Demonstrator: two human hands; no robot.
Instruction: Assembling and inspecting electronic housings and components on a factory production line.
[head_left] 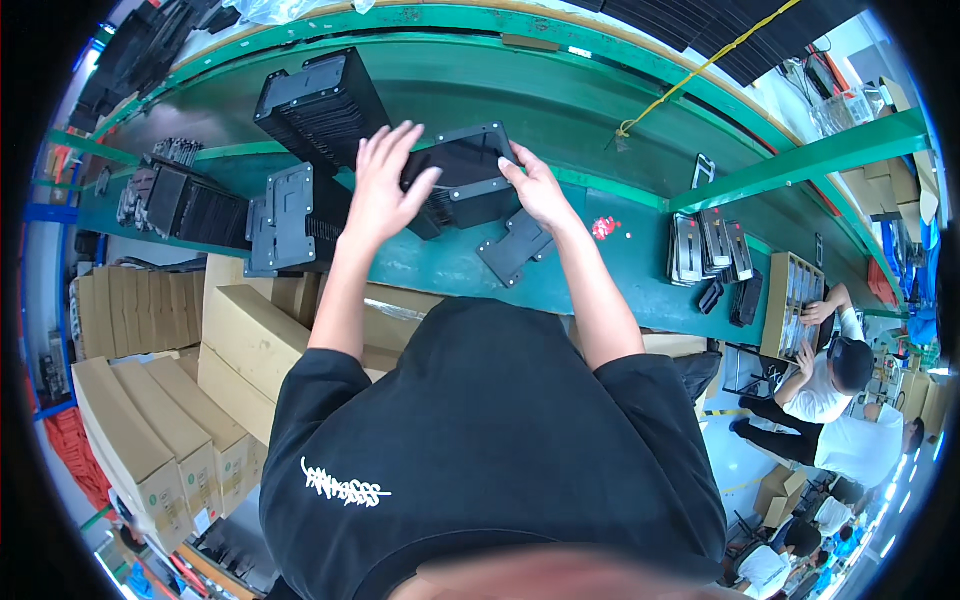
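Note:
On the green bench, a glossy black rectangular plate (pixel 455 158) with light corner studs lies on a stack of similar black parts (pixel 478 208). My right hand (pixel 538 188) grips the plate's right edge, thumb on the top side and fingers behind it. At its left end my left hand (pixel 385 190) is spread, thumb toward the plate; whether it touches the plate I cannot tell. Below the right hand lies a loose black notched plate (pixel 515 250). A tall stack of black plates (pixel 320 100) rises beyond my left hand, with a shorter stack (pixel 285 220) nearer.
More black parts (pixel 185 205) stand at far left. Red bits (pixel 605 228) lie right of my forearm. Dark framed panels (pixel 700 245) and a cardboard tray (pixel 785 305) sit farther right, where a co-worker (pixel 820 375) reaches in. Cardboard boxes (pixel 255 345) crowd the near left. A green beam (pixel 800 160) crosses the right.

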